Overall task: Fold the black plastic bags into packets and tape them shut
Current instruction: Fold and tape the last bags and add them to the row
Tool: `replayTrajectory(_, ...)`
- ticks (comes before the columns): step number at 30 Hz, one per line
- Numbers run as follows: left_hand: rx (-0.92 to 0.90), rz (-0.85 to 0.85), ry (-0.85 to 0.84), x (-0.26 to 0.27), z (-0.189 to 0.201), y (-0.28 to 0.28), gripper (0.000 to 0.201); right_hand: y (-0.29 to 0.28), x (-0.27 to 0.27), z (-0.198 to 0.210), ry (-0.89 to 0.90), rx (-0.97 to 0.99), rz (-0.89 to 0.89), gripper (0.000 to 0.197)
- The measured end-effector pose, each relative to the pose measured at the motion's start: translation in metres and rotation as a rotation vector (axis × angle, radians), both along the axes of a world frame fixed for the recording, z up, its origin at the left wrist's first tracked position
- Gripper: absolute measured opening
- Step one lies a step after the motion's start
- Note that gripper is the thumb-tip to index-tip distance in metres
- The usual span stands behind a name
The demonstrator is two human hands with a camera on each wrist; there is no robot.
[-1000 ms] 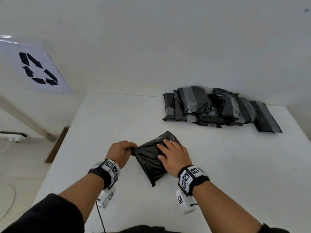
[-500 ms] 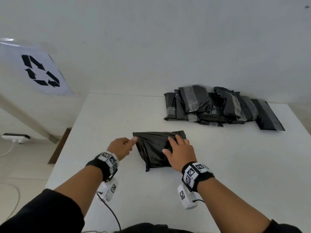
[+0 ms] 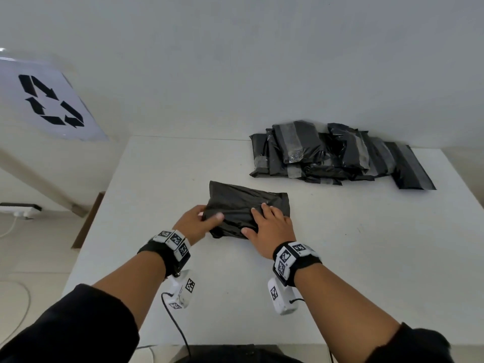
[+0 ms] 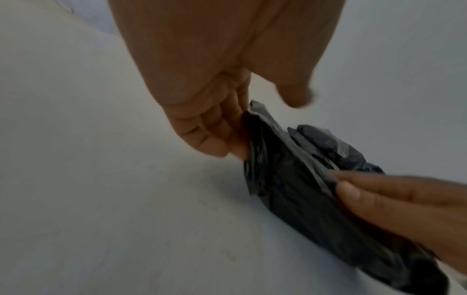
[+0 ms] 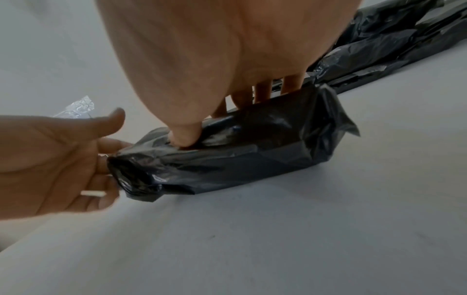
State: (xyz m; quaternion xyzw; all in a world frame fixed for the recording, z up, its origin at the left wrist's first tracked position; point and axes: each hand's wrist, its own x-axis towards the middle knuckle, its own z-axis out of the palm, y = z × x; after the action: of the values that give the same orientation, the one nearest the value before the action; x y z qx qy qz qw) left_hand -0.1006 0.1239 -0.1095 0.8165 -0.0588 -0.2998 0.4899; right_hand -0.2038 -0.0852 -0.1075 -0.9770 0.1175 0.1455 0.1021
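A crumpled, folded black bag (image 3: pixel 248 203) lies crosswise on the white table (image 3: pixel 340 258). My left hand (image 3: pixel 197 221) is at its left end. Its fingers (image 4: pixel 217 137) curl against and under that end, and its thumb (image 4: pixel 295 95) is lifted just above the plastic. My right hand (image 3: pixel 269 227) lies on the bag's near right part. Its straight fingers (image 5: pixel 262 92) spread over the top and its thumb (image 5: pixel 184 135) presses into the near side. The bag (image 5: pixel 240 151) stays flat under it, and the bag (image 4: pixel 290 179) bunches at the left end.
A heap of several taped black packets (image 3: pixel 330 155) lies at the table's back right, close behind the bag, and the packets (image 5: pixel 379 40) show beyond my right fingers. A scrap of crinkled clear plastic (image 5: pixel 76 107) lies behind my left hand. A recycling sign (image 3: pixel 49 100) hangs on the wall at left.
The bag turned from cornerwise to crosswise and slid farther from me. My left hand let go of its corner, then came back to the left end. My right hand stayed pressed on it.
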Motion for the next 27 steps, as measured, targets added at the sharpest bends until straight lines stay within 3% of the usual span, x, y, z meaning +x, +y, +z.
replayTrajectory(3, 0.098, -0.131, -0.057, -0.012, -0.012, -0.003, 0.055, -0.003, 0.000, -0.001, 0.014, 0.026, 0.016, 0.083)
replayTrajectory(8, 0.419, -0.292, -0.269, -0.014, -0.013, 0.008, 0.013, -0.016, -0.006, -0.008, -0.025, 0.013, 0.073, 0.081)
replayTrajectory(11, 0.546, -0.332, -0.316, -0.006, -0.011, 0.019, 0.021, -0.017, -0.008, -0.012, -0.040, 0.005, 0.090, 0.080)
replayTrajectory(14, 0.611, -0.290, -0.286, 0.001, -0.010, 0.025, 0.029, -0.016, -0.012, -0.010, -0.077, 0.008, 0.093, 0.078)
replayTrajectory(16, 0.515, -0.151, -0.269, 0.006, -0.008, 0.024, 0.018, -0.015, -0.019, -0.007, -0.192, -0.010, 0.058, 0.077)
replayTrajectory(17, 0.450, -0.084, -0.240, 0.009, -0.008, 0.022, 0.023, -0.016, -0.023, -0.006, -0.245, -0.030, 0.021, 0.076)
replayTrajectory(21, 0.196, 0.069, -0.034, 0.013, -0.006, 0.004, 0.089, -0.023, -0.033, -0.012, -0.190, -0.009, 0.009, 0.058)
replayTrajectory(24, 0.229, 0.016, -0.148, 0.009, -0.005, -0.009, 0.092, -0.032, -0.036, -0.014, -0.185, 0.004, 0.063, 0.049)
replayTrajectory(27, 0.256, -0.064, -0.072, 0.006, -0.001, -0.010, 0.107, -0.041, -0.038, -0.017, -0.307, -0.071, -0.001, 0.046)
